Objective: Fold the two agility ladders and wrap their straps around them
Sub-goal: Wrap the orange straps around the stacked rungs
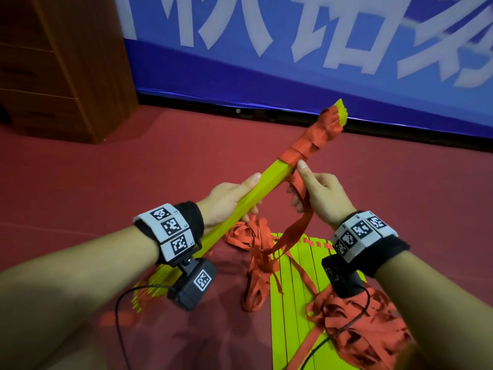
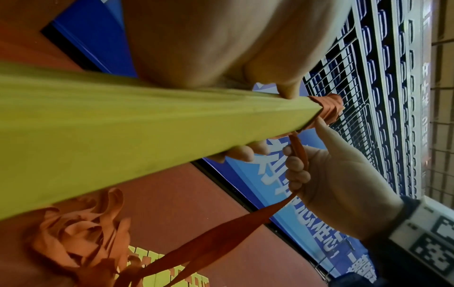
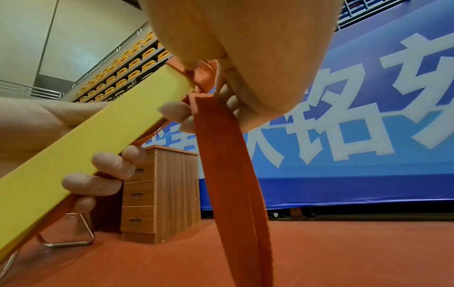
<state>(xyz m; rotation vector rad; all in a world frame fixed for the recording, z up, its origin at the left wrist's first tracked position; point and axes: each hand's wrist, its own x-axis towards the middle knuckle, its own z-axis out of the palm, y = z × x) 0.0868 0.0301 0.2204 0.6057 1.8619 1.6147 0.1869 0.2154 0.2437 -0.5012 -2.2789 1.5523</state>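
My left hand (image 1: 234, 196) grips a stacked bundle of yellow-green ladder rungs (image 1: 269, 180) at its middle and holds it slanted up to the right. Orange strap (image 1: 309, 145) is wound round the bundle's far end. My right hand (image 1: 312, 190) holds the loose orange strap (image 1: 296, 228) just below the wound part, thumb tip against the last turn. The strap (image 3: 226, 155) runs down from my right fingers (image 3: 174, 111). The second ladder (image 1: 296, 295) lies flat on the floor below, with tangled orange straps (image 1: 354, 324) on it.
A red floor (image 1: 133, 169) spreads all around. A blue banner (image 1: 293, 62) with white characters runs along the far side. A wooden drawer cabinet (image 1: 61, 62) stands at the back left. More loose strap (image 1: 253, 244) lies piled between my wrists.
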